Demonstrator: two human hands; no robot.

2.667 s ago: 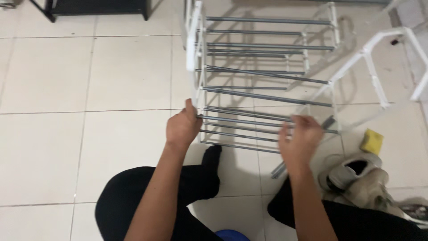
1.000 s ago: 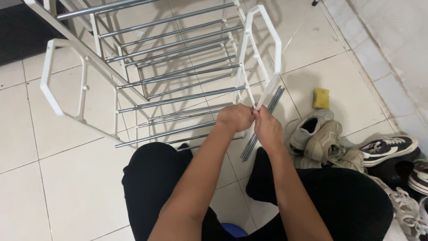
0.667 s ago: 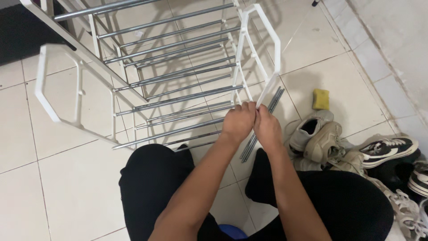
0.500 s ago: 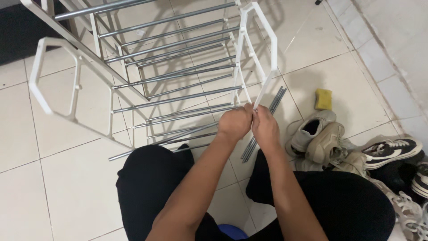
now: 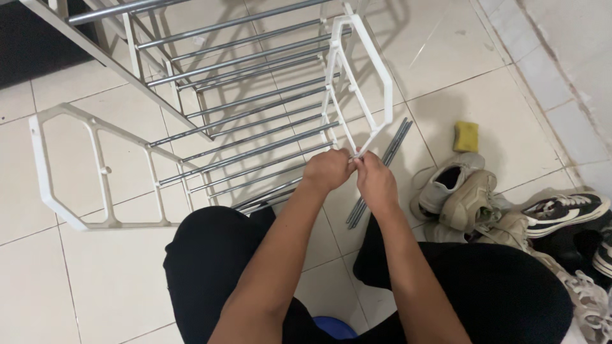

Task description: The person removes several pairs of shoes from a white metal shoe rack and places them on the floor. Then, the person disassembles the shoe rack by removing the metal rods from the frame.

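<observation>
A shoe rack of steel rods (image 5: 255, 137) and white plastic side frames lies tilted on the tiled floor in front of me. My left hand (image 5: 327, 171) and my right hand (image 5: 376, 181) meet at the bottom corner of the right white side frame (image 5: 386, 83), both gripping it where a rod end meets the frame. The left white side frame (image 5: 39, 169) lies flat on the floor, apart from several rod ends. My black-trousered legs fill the bottom of the view.
A bundle of loose steel rods (image 5: 382, 169) lies on the floor right of my hands. A yellow sponge (image 5: 465, 136) sits further right. Several shoes (image 5: 459, 197) pile at the right edge. A dark object (image 5: 38, 38) stands at top left.
The left side frame has come away from the near rods and dropped flat onto the floor. My hands stayed clasped at the right frame's lower corner, which shifted slightly left.
</observation>
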